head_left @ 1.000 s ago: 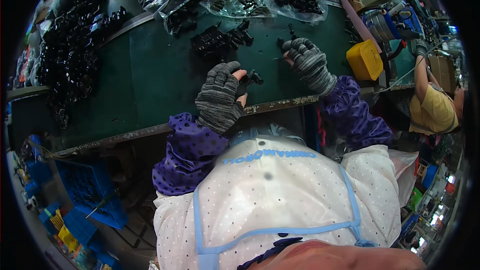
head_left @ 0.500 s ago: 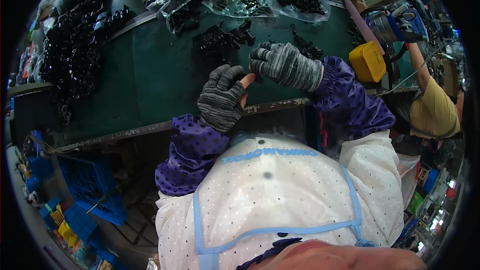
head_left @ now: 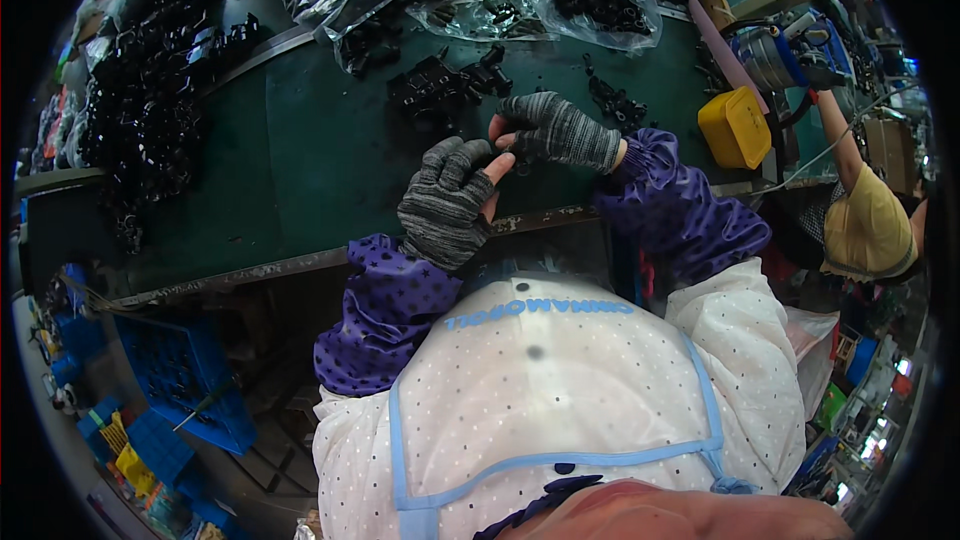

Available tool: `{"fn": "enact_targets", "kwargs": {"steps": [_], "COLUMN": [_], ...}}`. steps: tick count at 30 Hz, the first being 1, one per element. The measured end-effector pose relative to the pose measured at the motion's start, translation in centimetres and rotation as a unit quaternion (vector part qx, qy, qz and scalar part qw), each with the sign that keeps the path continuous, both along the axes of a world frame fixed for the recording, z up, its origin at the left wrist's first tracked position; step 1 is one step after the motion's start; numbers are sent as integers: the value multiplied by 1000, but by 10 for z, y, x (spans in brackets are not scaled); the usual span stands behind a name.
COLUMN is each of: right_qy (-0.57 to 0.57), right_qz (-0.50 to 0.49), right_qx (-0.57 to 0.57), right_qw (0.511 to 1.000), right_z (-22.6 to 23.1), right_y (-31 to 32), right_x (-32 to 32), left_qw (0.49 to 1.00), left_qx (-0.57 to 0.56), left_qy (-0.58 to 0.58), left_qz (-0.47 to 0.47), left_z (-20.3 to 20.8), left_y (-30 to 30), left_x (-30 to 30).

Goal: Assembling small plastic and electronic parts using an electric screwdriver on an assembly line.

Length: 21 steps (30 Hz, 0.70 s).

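Note:
Both hands wear grey-and-black knit gloves with bare fingertips and meet over the near edge of the green workbench (head_left: 310,155). My left hand (head_left: 447,202) is closed, thumb and index finger pinched together. Against its fingertips, my right hand (head_left: 560,130) bends its fingers in a pinch of its own. A small dark part seems to sit between the fingertips, too small and covered to name. Just beyond the hands lies a cluster of black plastic parts (head_left: 440,88). Smaller black pieces (head_left: 615,100) lie beyond my right hand.
Clear plastic bags (head_left: 600,0) of black parts line the bench's far side. A big heap of black parts (head_left: 145,110) is at left. On the right stands a yellow container (head_left: 735,128); a co-worker in a yellow shirt (head_left: 870,225) is beyond. Blue crate (head_left: 190,380) below left.
My right hand has turned and drawn slightly nearer, its thumb and fingertips now showing beside the left fingertips. The left hand has hardly moved.

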State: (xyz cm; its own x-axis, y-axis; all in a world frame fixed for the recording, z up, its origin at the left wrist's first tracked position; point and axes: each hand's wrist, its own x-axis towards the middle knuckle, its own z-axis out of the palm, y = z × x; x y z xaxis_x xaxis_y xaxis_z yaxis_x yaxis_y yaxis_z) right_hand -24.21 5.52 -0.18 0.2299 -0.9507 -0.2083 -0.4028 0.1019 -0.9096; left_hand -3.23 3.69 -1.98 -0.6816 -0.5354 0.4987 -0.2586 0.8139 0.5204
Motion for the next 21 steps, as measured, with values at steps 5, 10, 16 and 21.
{"fn": "enact_targets", "kwargs": {"steps": [5,10,16,21], "right_qy": [45,268,113,423], "right_qz": [-9,-33,74,-210], "right_qx": [-183,-419,-255,-163], "right_qw": [982,867,957,866], "right_z": [-2,-19,6,-5], "right_y": [24,46,19,-59], "right_x": [0,20,-32,-111], "left_qw": [1000,1000,1000,999], "left_qx": [7,-1,-13,2], "left_qy": [-2,20,-8,12], "left_qz": [19,19,19,36], "left_z": [-5,-7,-7,-6], "left_y": [2,2,3,7], "left_x": [1,-2,0,-1]}}
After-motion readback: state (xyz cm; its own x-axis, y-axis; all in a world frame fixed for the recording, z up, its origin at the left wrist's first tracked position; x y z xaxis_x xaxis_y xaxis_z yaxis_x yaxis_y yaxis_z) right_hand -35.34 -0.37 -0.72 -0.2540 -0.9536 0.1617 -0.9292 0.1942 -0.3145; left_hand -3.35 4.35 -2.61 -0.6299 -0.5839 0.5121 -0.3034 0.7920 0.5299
